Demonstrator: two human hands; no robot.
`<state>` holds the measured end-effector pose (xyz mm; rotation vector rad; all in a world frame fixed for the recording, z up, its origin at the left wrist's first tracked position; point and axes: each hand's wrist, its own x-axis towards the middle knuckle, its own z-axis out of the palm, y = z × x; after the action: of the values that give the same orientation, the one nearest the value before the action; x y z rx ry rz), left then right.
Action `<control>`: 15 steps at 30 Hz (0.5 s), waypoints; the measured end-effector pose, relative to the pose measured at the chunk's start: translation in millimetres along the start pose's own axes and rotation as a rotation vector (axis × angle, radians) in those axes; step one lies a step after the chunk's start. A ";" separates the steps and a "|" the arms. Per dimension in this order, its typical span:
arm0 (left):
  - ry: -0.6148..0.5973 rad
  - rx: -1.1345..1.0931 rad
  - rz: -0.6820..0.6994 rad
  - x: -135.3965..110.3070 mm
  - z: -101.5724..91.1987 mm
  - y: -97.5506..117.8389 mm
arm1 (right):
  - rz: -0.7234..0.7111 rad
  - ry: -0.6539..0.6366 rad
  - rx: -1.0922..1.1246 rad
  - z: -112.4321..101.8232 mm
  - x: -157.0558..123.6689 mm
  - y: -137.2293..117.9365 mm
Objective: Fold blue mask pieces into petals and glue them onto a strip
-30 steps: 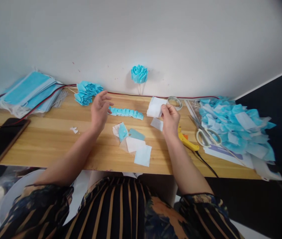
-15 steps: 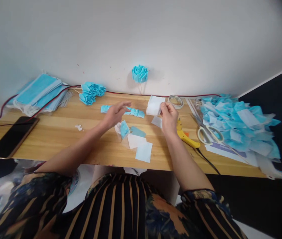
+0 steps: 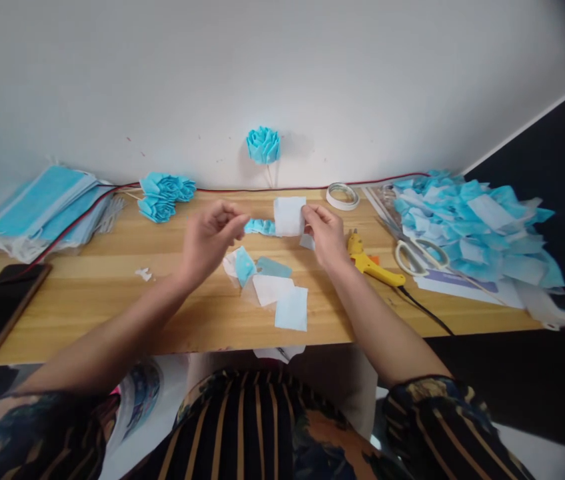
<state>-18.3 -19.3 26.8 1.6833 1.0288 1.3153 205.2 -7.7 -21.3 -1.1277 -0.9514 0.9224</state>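
Note:
My right hand [image 3: 327, 233] pinches the edge of a white square of thin fabric [image 3: 289, 216] between thumb and fingers, raised over the table. To its left, my left hand [image 3: 212, 237] hovers with curled fingers, thumb near the index fingertip; nothing shows between them. A strip of gathered blue fabric [image 3: 261, 227] lies behind the hands, partly covered by my left hand and the square. Nearer to me lie loose cut pieces: a white one [image 3: 271, 290], a pale blue square [image 3: 291, 309] and a crumpled blue one [image 3: 244, 265].
Right of my right hand are a yellow glue gun [image 3: 370, 263], a tape roll [image 3: 342, 197], scissors [image 3: 417, 255] and a heap of blue and white pieces [image 3: 482, 223]. Leftward lie blue fabric flowers [image 3: 165, 193], face masks [image 3: 45, 200] and a phone [image 3: 0, 310]. One flower [image 3: 263, 145] stands by the wall.
My left hand has lifted off the blue strip and its outstretched fingers have curled in. My right hand has brought the white square leftward, over the strip's right end. The view has shifted slightly.

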 end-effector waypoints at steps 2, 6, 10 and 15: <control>-0.120 0.054 0.047 -1.7 16.1 7.6 | 0.021 -0.007 0.001 -0.1 0.4 -0.2; -0.270 0.195 0.177 2.7 39.9 3.6 | 0.042 -0.011 0.032 -1.0 0.4 -2.2; -0.377 0.242 0.210 8.3 58.6 -16.1 | 0.100 0.007 0.098 0.5 -1.9 -3.4; -0.295 0.201 0.082 13.6 66.1 -33.8 | 0.145 -0.111 0.196 4.5 -7.9 -6.1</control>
<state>43.6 1.1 -11.3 2.0190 0.9490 0.9991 199.1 -14.9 -15.7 -0.9964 -0.8556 1.1804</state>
